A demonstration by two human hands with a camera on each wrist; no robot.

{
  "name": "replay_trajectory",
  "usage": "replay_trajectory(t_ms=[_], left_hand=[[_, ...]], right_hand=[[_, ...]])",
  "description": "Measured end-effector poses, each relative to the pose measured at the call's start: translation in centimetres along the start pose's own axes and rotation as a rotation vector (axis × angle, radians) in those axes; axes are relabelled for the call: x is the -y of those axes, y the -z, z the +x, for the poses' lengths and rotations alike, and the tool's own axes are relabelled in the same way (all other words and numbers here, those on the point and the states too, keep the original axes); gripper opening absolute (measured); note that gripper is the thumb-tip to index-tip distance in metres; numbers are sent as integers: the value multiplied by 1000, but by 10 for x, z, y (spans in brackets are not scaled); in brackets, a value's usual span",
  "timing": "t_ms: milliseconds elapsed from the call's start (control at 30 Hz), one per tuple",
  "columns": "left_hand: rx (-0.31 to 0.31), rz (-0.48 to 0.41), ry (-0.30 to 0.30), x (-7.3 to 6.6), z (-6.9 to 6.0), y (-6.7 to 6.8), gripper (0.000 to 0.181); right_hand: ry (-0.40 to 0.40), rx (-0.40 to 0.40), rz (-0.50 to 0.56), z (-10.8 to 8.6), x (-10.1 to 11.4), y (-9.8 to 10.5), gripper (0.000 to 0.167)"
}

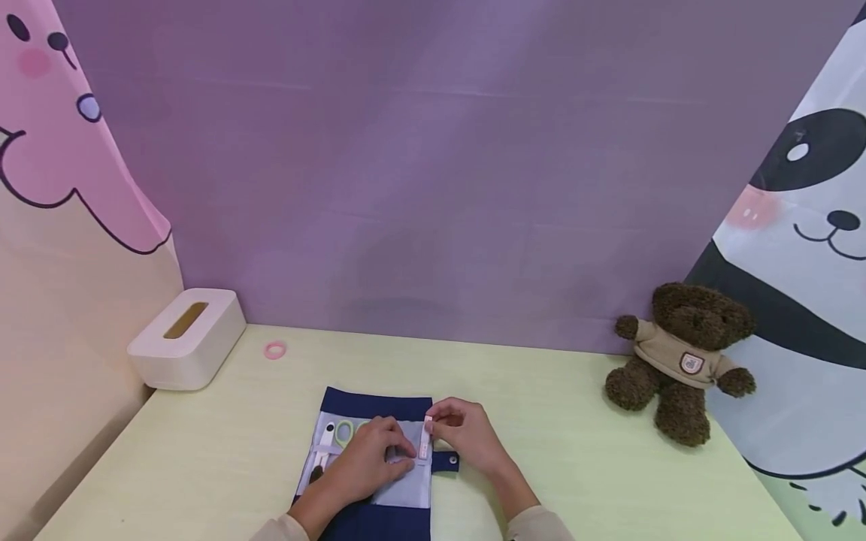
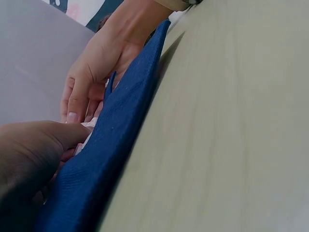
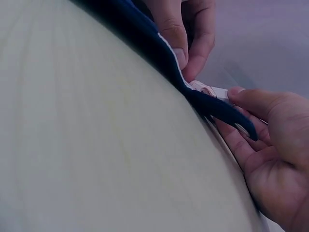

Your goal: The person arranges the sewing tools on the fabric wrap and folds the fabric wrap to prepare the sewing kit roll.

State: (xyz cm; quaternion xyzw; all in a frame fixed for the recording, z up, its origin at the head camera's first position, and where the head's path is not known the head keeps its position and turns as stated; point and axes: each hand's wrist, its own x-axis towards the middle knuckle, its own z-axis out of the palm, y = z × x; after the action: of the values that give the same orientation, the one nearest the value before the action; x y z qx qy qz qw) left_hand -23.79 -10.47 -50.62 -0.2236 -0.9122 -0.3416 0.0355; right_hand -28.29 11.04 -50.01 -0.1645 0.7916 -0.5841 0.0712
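Note:
An unfolded navy pouch (image 1: pixel 395 406) with a grey lining lies at the table's near side. Along its right edge a slim white stick with pinkish print (image 1: pixel 425 443) stands with its lower end at the grey elastic band (image 1: pixel 422 461). My right hand (image 1: pixel 470 436) pinches the stick's upper end between thumb and fingers. On the lining, my left hand (image 1: pixel 370 458) has thumb and forefinger drawn together at the band, seemingly pinching it; the exact contact is hidden. Green-handled scissors (image 1: pixel 343 433) and a white-and-black tool (image 1: pixel 326 443) sit in the pouch's left part, partly covered by that hand.
A navy snap strap (image 1: pixel 445 461) sticks out from the pouch's right side. Farther back are a white tissue box (image 1: pixel 196 338) and a pink ring (image 1: pixel 274 350) on the table (image 1: pixel 541 391). A brown teddy bear (image 1: pixel 683 361) sits at the right.

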Motion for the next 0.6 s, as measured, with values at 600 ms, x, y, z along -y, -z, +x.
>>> replay_trajectory(t_ms=[600], left_hand=[[-12, -9, -7, -5, 2, -1, 6]], right_hand=[[5, -35, -4, 1, -3, -3, 17]])
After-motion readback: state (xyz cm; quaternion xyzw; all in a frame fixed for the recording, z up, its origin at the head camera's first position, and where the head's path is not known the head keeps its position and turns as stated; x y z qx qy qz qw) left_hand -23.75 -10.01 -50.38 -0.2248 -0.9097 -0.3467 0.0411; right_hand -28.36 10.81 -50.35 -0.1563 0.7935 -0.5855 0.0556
